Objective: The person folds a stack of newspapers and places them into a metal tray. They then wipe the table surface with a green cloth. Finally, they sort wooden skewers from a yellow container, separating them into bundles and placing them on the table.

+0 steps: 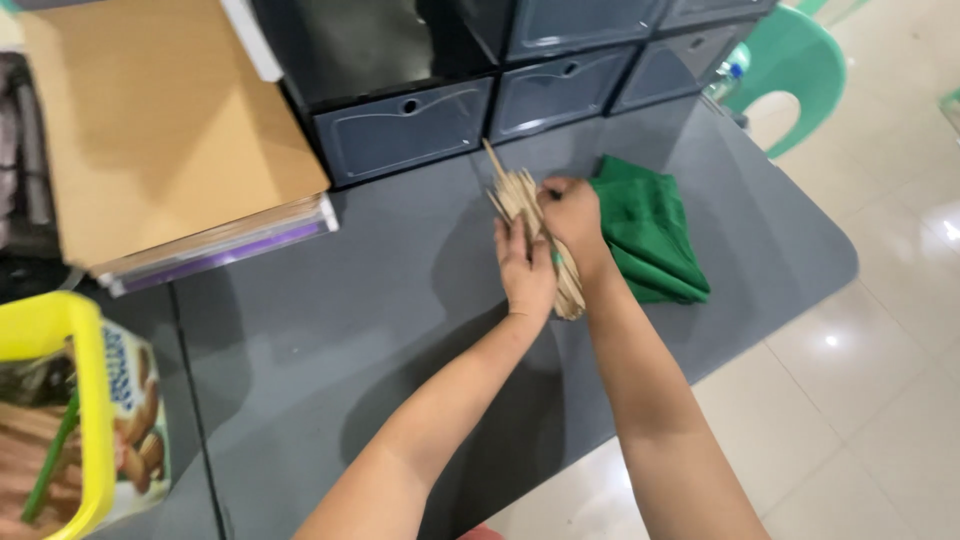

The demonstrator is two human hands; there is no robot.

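While gripped: one stick bundle (535, 235) (two hands).

A dark grey table (330, 330) bears a folded green cloth (655, 235) and, seemingly, stacked drawers (405, 125).

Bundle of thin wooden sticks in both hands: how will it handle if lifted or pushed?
The bundle of sticks looks light: thin, pale slivers. Each is probably stiff but snappable. One stick already pokes out at the top, so the loose bundle would likely splay or shed pieces unless the left hand and right hand squeeze it. On the smooth grey table, strays might slide.

Both hands (548, 245) clasp a wooden stick bundle (530, 215) beside a green cloth (652, 228)
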